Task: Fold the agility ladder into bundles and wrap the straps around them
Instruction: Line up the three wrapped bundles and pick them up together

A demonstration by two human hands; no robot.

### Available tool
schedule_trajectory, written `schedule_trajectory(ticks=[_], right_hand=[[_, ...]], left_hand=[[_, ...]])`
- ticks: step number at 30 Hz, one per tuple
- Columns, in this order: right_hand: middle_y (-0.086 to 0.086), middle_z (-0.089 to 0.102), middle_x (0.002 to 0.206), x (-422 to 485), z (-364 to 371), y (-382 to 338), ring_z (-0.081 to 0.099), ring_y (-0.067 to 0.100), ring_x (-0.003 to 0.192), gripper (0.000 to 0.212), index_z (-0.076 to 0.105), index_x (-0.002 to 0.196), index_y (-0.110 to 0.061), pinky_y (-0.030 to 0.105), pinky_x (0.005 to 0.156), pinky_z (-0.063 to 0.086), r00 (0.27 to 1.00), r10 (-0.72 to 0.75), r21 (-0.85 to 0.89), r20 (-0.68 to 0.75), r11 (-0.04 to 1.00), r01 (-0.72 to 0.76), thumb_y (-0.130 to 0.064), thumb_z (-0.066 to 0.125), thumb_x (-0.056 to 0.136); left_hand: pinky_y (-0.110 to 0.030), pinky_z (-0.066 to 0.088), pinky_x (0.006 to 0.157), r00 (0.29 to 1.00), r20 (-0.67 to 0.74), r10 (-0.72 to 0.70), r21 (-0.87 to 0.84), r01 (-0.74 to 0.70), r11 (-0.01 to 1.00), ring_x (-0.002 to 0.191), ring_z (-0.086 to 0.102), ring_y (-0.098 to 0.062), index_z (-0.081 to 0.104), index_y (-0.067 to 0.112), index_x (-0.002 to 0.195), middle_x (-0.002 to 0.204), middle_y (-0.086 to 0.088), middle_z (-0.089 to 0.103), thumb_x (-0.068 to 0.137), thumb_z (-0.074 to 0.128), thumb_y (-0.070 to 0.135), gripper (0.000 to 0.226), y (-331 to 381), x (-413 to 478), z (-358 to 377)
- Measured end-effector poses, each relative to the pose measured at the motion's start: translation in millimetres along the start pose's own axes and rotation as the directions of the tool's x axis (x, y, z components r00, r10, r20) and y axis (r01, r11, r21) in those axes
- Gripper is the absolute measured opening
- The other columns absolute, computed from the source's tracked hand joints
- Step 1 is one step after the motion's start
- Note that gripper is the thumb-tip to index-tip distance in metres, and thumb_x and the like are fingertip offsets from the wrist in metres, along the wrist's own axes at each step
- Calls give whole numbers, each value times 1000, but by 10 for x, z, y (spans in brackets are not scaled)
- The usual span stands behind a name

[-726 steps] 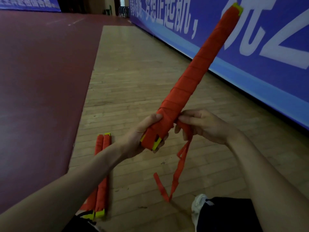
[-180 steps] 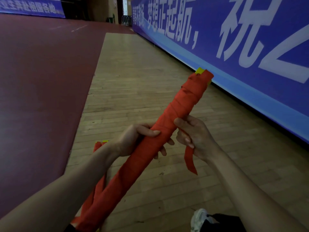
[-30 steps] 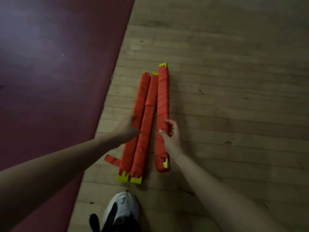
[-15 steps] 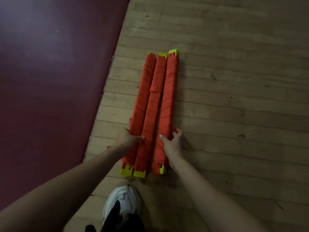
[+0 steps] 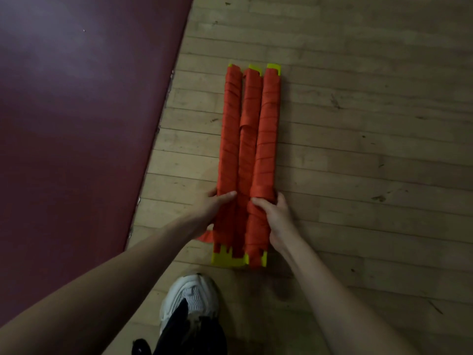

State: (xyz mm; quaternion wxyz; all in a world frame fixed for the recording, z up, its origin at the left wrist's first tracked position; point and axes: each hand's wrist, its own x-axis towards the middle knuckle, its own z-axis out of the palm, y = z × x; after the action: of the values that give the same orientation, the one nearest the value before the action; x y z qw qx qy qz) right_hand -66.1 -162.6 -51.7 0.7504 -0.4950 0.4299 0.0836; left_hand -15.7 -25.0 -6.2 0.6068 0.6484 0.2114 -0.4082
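Three red strap-wrapped bundles (image 5: 247, 149) lie touching, side by side, on the wooden floor (image 5: 358, 162) just ahead of your white shoe (image 5: 190, 295), your left hand (image 5: 216, 204) gripping the left bundle (image 5: 229, 137) and your right hand (image 5: 277, 217) seemingly clasping the right bundle (image 5: 267, 137).

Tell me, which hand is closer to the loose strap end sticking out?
Left. The left hand grips the leftmost bundle, right beside the strap end. The right hand grips the rightmost bundle, on the opposite side from it.
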Motion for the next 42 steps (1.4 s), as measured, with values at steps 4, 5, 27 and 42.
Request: schedule_trajectory(ticks=[4, 5, 27, 42], right_hand=[[12, 68, 110, -111, 77, 4, 68, 24, 96, 52, 54, 123, -7, 36, 82, 56, 998, -64, -46, -4, 997, 64, -12, 77, 77], [11, 69, 108, -100, 70, 3, 68, 23, 95, 49, 56, 121, -8, 36, 82, 56, 997, -81, -46, -9, 996, 81, -13, 77, 77], [2, 72, 100, -194, -493, -380, 71, 14, 87, 45, 57, 118, -19, 27, 69, 57, 959, -13, -37, 282, 999, 24, 0, 68, 80], [2, 71, 92, 58, -664, -1319, 69, 9, 73, 43, 58, 118, -11, 23, 63, 56, 975, -180, 11, 129, 984, 180, 6, 66, 80]], left_hand=[[-34, 55, 87, 999, -43, 12, -39, -14, 999, 96, 67, -23, 64, 12, 110, 111, -13, 69, 90, 60, 9, 20, -32, 56, 122], [-36, 54, 88, 999, -16, -30, -55, 29, 998, 97, 67, -24, 64, 10, 114, 112, -13, 69, 92, 58, 12, 23, -31, 62, 142], [-45, 52, 95, 997, -9, 79, 4, -79, 997, 106, 66, -28, 59, 5, 121, 114, -15, 69, 72, 77, 4, 53, -13, 64, 350], [-34, 61, 64, 998, 56, 35, -64, -32, 997, 69, 70, -18, 66, 4, 107, 92, -12, 73, 83, 63, -3, 25, 907, 211, 1007]])
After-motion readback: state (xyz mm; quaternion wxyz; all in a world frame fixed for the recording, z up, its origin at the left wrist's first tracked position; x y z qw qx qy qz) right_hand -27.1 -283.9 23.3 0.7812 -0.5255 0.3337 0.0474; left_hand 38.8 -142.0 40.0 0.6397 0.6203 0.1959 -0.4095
